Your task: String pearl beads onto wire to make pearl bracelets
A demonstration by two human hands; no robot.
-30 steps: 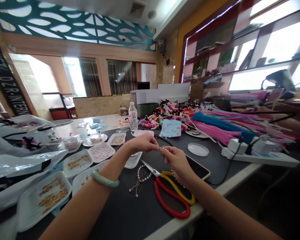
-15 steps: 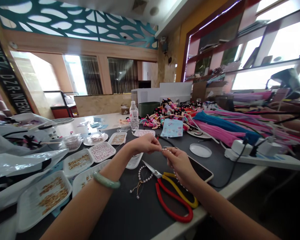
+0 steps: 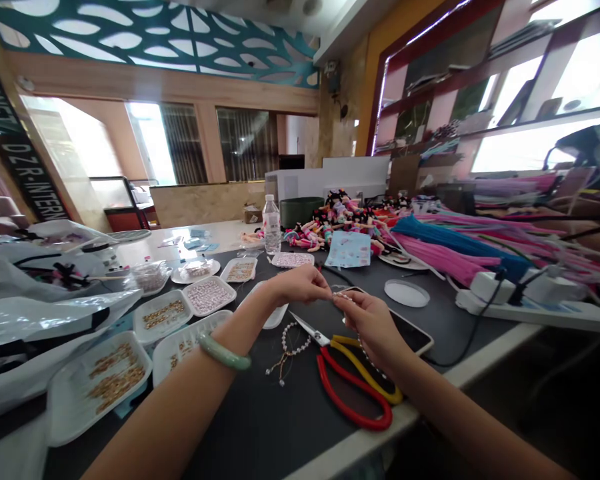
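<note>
My left hand [image 3: 300, 285] and right hand [image 3: 373, 323] pinched a bead string [image 3: 344, 297] tight. White trays [image 3: 207, 296] beside them held pink beads [image 3: 206, 293] and gold bits [image 3: 111, 380].

Left hand [image 3: 300, 285] and right hand [image 3: 373, 321] (fingertips pinched)

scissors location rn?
In the head view, the scissors lie on the dark table, just below the right hand; their red and yellow handles point toward the near edge, between the finished bead bracelet and the phone.
</note>
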